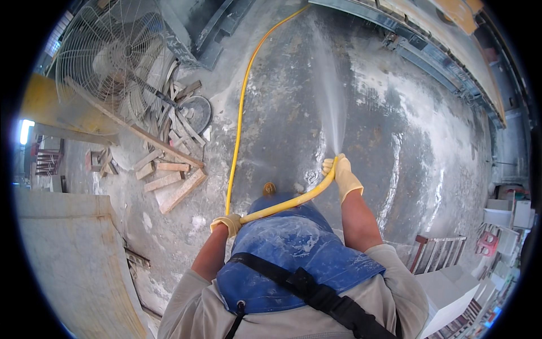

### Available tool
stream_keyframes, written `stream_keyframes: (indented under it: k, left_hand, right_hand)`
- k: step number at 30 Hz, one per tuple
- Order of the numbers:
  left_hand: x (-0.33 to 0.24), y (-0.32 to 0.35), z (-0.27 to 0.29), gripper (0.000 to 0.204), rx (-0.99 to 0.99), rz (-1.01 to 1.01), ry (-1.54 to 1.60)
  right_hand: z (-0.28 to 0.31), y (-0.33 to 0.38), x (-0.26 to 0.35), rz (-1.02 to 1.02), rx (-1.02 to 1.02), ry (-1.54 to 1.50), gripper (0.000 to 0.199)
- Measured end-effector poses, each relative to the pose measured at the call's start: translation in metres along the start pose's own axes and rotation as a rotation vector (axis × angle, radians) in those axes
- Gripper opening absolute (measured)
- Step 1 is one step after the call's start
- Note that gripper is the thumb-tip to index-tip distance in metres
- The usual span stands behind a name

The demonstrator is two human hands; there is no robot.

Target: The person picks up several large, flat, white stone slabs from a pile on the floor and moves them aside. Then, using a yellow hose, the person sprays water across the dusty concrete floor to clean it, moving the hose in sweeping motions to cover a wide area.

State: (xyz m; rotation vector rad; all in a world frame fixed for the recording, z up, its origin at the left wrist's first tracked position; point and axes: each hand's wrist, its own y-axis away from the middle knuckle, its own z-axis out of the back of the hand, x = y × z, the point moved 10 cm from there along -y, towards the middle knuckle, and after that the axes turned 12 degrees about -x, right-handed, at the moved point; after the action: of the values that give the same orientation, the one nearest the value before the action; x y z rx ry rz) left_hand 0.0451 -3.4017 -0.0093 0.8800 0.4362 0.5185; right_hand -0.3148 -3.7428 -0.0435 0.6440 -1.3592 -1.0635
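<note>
A yellow hose runs across the front of my blue apron between my two gloved hands. My right hand, in a cream rubber glove, is closed round the hose near its end. From there a spray of water shoots away over the wet grey floor. At my left side, my left hand, gloved alike, grips the hose lower down. Beyond that hand the hose trails along the floor toward the far top of the view.
A wire-caged fan stands at the far left beside a pile of wood offcuts. A stone slab lies near left. Metal framing edges the far right; a pale block sits near right.
</note>
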Motion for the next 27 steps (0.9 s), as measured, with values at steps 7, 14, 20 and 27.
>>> stream_keyframes:
  k: [7, 14, 20, 27]
  left_hand:
    - [-0.010, 0.011, 0.011, 0.031, 0.026, -0.007, -0.007]
    - [-0.004, 0.008, 0.009, 0.033, 0.012, 0.039, 0.009]
    - [-0.015, 0.026, 0.023, 0.032, 0.020, 0.049, 0.019]
    - [-0.005, 0.024, 0.010, 0.031, 0.022, 0.083, 0.095]
  right_hand:
    - [-0.003, 0.004, 0.002, 0.001, 0.022, 0.002, 0.063]
    - [-0.014, 0.014, 0.015, 0.024, -0.007, -0.005, 0.063]
    - [-0.025, 0.013, 0.017, -0.003, 0.042, -0.001, 0.060]
    - [-0.030, 0.012, 0.020, 0.026, 0.027, -0.013, 0.055]
